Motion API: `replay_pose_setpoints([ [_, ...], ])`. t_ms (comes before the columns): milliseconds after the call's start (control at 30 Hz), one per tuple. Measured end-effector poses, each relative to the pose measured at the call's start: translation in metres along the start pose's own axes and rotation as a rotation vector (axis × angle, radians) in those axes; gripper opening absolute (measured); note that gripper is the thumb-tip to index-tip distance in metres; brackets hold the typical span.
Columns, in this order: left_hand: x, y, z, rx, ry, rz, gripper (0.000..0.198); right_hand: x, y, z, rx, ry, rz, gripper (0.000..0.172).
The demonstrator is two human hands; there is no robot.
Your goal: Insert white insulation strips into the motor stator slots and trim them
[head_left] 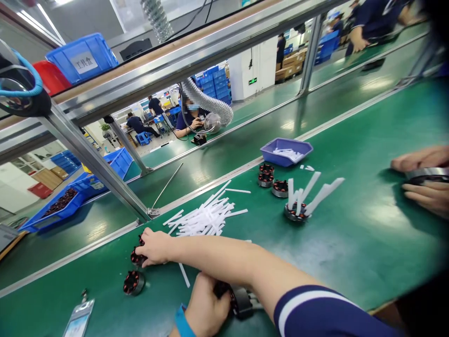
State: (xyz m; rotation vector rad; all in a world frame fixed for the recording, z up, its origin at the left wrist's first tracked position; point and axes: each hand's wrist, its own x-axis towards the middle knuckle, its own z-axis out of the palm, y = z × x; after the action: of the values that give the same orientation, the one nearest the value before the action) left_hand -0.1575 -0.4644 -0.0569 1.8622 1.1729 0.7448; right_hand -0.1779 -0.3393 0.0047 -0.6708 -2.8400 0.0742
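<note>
My right hand (pixel 156 248) reaches across to the left, its fingers closed around a motor stator (pixel 137 258) with copper windings. Part of another dark piece shows just behind those fingers. Lower down, below my right forearm, my left hand (pixel 206 306), with a blue wristband, grips a dark round motor part (pixel 242 302). White strips stick out of its right side, and my arm hides some of it. A loose stator (pixel 133 282) lies in front of my right hand. Beyond the forearm is a pile of white strips (pixel 206 215).
A stator with upright white strips (pixel 296 213) stands right of the pile, near several bare stators (pixel 280 188) and a purple tray (pixel 286 153). At right a co-worker's hands (pixel 426 187) hold a round metal part. A badge (pixel 80 318) lies front left; a metal post (pixel 101 159) rises behind.
</note>
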Motion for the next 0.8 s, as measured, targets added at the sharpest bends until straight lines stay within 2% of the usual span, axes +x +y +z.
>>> replay_pose_setpoints([
  [133, 0.004, 0.012, -0.004, 0.119, -0.082, -0.006, 0.022, -0.048, 0.018, -0.037, -0.028, 0.117, 0.114, 0.042],
  [267, 0.005, 0.018, -0.006, 0.158, -0.081, -0.012, 0.026, -0.134, 0.051, -0.066, -0.073, 0.164, 0.358, 0.042],
  [367, 0.004, 0.016, -0.004, 0.133, -0.081, -0.001, 0.030, -0.201, 0.080, -0.064, -0.109, 0.171, 0.651, 0.030],
  [467, 0.004, 0.015, -0.003, 0.112, -0.062, -0.006, 0.028, -0.243, 0.107, -0.045, -0.094, 0.150, 0.861, 0.021],
  [567, 0.003, 0.016, -0.002, 0.115, -0.057, -0.004, 0.027, -0.260, 0.114, -0.036, -0.028, 0.153, 0.976, 0.022],
  [633, 0.001, 0.014, -0.002, 0.132, -0.062, 0.012, 0.027, -0.261, 0.106, -0.046, 0.030, 0.193, 1.020, 0.030],
  [700, 0.000, 0.007, -0.001, 0.146, -0.070, 0.042, 0.027, -0.255, 0.100, -0.071, 0.089, 0.278, 1.046, 0.047],
  [733, 0.001, 0.001, -0.001, 0.142, -0.080, 0.061, 0.025, -0.250, 0.102, -0.088, 0.122, 0.337, 1.051, 0.061],
  [767, 0.002, -0.007, -0.001, 0.119, -0.086, 0.079, 0.023, -0.245, 0.109, -0.108, 0.155, 0.408, 1.067, 0.074],
  [800, 0.005, -0.014, -0.002, 0.089, -0.103, 0.081, 0.019, -0.242, 0.120, -0.129, 0.185, 0.489, 1.100, 0.078],
])
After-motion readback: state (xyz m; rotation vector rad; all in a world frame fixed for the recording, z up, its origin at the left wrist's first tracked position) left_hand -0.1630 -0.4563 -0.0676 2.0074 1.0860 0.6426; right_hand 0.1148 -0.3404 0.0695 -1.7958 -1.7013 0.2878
